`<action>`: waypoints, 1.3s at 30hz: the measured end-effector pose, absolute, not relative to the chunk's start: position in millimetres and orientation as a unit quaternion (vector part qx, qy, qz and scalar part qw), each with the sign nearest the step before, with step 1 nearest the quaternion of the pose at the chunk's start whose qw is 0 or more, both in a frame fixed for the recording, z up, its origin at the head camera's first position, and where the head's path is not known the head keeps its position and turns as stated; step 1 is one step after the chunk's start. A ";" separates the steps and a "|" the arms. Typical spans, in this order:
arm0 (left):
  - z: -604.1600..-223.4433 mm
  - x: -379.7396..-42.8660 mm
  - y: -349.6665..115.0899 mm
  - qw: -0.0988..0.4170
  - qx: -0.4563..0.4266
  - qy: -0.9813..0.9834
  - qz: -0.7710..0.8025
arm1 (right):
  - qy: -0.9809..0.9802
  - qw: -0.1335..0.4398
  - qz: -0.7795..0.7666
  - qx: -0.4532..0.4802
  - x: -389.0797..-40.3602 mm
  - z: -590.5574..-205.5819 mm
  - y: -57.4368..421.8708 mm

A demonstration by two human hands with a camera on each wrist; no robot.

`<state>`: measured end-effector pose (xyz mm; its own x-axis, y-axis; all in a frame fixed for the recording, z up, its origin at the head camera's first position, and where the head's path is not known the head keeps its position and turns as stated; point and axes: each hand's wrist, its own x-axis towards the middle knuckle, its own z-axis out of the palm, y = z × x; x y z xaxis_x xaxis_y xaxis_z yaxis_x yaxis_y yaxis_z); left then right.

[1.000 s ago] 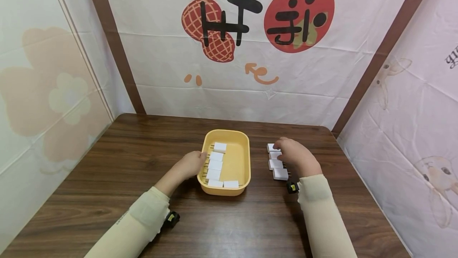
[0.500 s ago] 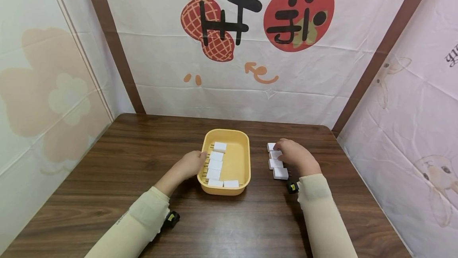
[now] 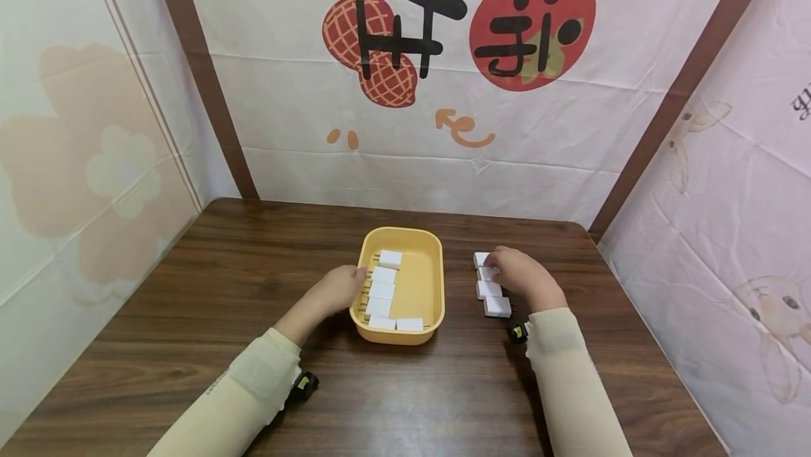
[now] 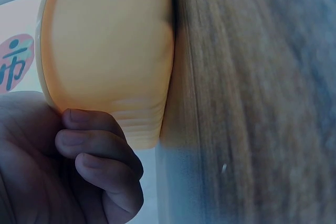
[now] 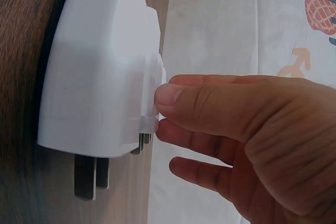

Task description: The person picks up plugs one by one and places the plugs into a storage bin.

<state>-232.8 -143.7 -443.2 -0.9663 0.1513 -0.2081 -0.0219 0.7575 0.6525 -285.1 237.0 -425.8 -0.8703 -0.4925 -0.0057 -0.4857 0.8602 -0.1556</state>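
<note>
Left of the yellow tray (image 3: 393, 336), the left hand (image 3: 336, 289) pinches its rim, probably for steadiness; right of it, the right hand (image 3: 524, 275) touches white plug chargers (image 3: 497, 307), whether it pinches one is unclear.

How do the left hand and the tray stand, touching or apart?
Touching. The left wrist view shows it: the left hand has its fingers against the outer side of the tray, with no gap.

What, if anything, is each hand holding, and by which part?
Left hand: yellow tray, by its left rim. Right hand: at the far white plugs; can't tell whether it grips one.
</note>
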 end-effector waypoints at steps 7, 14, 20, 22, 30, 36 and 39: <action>-441.8 -232.1 -143.9 0.125 0.036 0.929 0.347 | 0.966 0.017 -0.080 -0.245 -286.8 -428.6 238.8; -440.9 -233.7 -143.3 0.123 0.036 0.929 0.346 | 0.966 0.018 -0.090 -0.242 -289.6 -431.3 240.4; -441.7 -234.9 -143.8 0.120 0.034 0.931 0.343 | 0.968 0.027 -0.089 -0.233 -289.4 -431.8 239.9; -442.4 -235.0 -144.0 0.120 0.034 0.931 0.343 | 0.969 0.032 -0.084 -0.231 -289.5 -431.7 239.2; -443.3 -235.0 -143.7 0.121 0.034 0.932 0.341 | 0.970 0.039 -0.074 -0.228 -287.5 -431.5 236.0; -444.1 -233.7 -143.0 0.125 0.032 0.930 0.345 | 0.969 0.034 -0.069 -0.236 -287.2 -432.1 236.6; -444.9 -234.0 -142.9 0.126 0.031 0.929 0.347 | 0.968 0.037 -0.069 -0.237 -287.2 -432.0 237.1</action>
